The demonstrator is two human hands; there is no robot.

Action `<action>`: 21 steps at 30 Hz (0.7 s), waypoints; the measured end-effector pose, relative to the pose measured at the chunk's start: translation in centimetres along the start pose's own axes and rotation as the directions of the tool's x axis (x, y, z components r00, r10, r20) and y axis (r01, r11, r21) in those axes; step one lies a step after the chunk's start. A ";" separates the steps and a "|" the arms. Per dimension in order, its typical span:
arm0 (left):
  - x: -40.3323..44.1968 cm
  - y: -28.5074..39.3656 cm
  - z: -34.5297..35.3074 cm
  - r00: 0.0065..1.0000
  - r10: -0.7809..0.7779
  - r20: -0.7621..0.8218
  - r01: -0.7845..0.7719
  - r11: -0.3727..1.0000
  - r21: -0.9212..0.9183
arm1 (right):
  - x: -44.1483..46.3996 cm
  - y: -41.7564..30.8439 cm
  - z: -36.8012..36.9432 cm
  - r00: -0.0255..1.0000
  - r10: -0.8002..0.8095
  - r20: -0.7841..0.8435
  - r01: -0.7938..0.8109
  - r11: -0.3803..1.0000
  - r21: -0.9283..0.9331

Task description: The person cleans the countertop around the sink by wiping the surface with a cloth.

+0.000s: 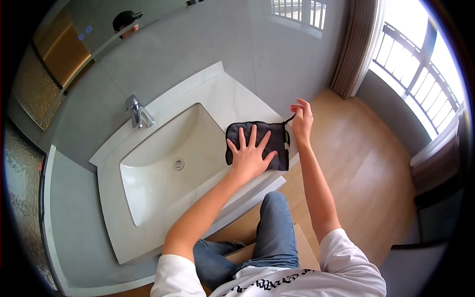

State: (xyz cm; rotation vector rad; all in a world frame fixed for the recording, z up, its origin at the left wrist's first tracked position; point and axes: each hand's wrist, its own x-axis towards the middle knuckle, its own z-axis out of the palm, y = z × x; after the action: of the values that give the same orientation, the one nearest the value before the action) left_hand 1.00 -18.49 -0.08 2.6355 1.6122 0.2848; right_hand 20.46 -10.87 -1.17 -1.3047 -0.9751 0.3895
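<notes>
My left hand lies flat with its fingers spread on a dark grey, flat fabric pouch with black edging, pressing it against the white countertop. At the pouch's right side, a light and greenish detail shows along the edge. A thin black cord runs from its upper right corner up to my right hand, whose fingers are closed on the cord's end. That hand is just past the counter's right edge. What is inside the pouch is hidden.
The white washbasin is sunk into the countertop left of the pouch, with a chrome faucet behind it. A mirror hangs above. Wooden floor, a brown curtain and a railed window lie to the right.
</notes>
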 end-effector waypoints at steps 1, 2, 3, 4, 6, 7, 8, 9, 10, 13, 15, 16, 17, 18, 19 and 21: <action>0.9 -0.1 0.0 0.999 -0.032 0.007 0.032 0.999 0.005 | -0.3 -0.2 0.0 0.998 -0.035 -0.058 0.035 0.999 -0.005; 2.1 -0.3 0.3 0.999 -0.053 -0.013 0.053 0.999 0.012 | -0.5 -0.3 -0.2 0.993 -0.041 -0.115 0.039 0.999 -0.015; 3.4 -0.7 0.8 0.997 -0.074 -0.035 0.075 0.997 0.018 | -0.6 0.0 -0.2 0.993 -0.036 -0.116 0.034 0.999 -0.016; 4.6 -0.9 0.8 0.995 -0.101 -0.022 0.101 0.995 0.014 | -0.6 0.4 -0.2 0.986 -0.063 -0.154 0.058 0.998 -0.036; 7.1 -1.5 0.9 0.988 -0.154 -0.002 0.154 0.988 0.009 | -0.4 0.8 -0.2 0.978 -0.091 -0.189 0.082 0.995 -0.057; 8.4 -1.8 0.9 0.983 -0.185 -0.001 0.185 0.983 0.001 | -0.7 0.7 -0.2 0.988 -0.080 -0.132 0.072 0.996 -0.059; 9.6 -2.3 1.1 0.977 -0.214 -0.007 0.214 0.977 0.001 | -0.8 0.6 -0.2 0.995 -0.070 -0.075 0.065 0.996 -0.061; 10.8 -2.8 1.3 0.970 -0.243 -0.012 0.243 0.970 0.000 | -0.9 0.7 -0.2 0.995 -0.067 -0.070 0.062 0.996 -0.064; 11.8 -3.3 1.3 0.960 -0.279 -0.023 0.280 0.960 0.003 | -1.0 0.7 -0.2 0.994 -0.100 0.045 0.107 0.976 -0.188; 14.5 -4.9 1.5 0.938 -0.343 -0.046 0.343 0.939 -0.022 | -1.8 0.3 0.0 0.959 -0.081 0.271 0.197 0.878 -0.436; 15.8 -5.7 1.6 0.924 -0.380 -0.045 0.380 0.925 -0.016 | -1.9 -0.2 0.2 0.892 0.046 0.449 0.248 0.780 -0.574; 16.4 -6.1 1.7 0.915 -0.402 -0.039 0.402 0.916 -0.003 | -1.9 -0.6 0.1 0.871 0.092 0.483 0.245 0.770 -0.589; 17.1 -6.3 1.6 0.908 -0.418 -0.034 0.419 0.908 0.012 | -2.0 -0.6 0.1 0.868 0.087 0.489 0.251 0.773 -0.583; 17.7 -6.4 1.7 0.896 -0.443 -0.031 0.443 0.896 0.015 | -2.2 -0.7 0.0 0.889 0.030 0.456 0.255 0.796 -0.549; 18.0 -6.3 1.7 0.893 -0.450 -0.030 0.450 0.893 0.014 | -2.2 -0.8 -0.1 0.906 -0.025 0.422 0.262 0.816 -0.515; 18.6 -6.1 1.7 0.868 -0.495 -0.025 0.496 0.868 0.033 | -1.9 -0.9 0.0 0.906 -0.048 0.421 0.275 0.822 -0.499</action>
State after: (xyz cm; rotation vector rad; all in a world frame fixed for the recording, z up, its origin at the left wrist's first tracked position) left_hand 4.14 0.91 0.00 2.1286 2.2362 0.2487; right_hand 19.19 -12.50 -1.07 -1.6779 -1.6190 0.2421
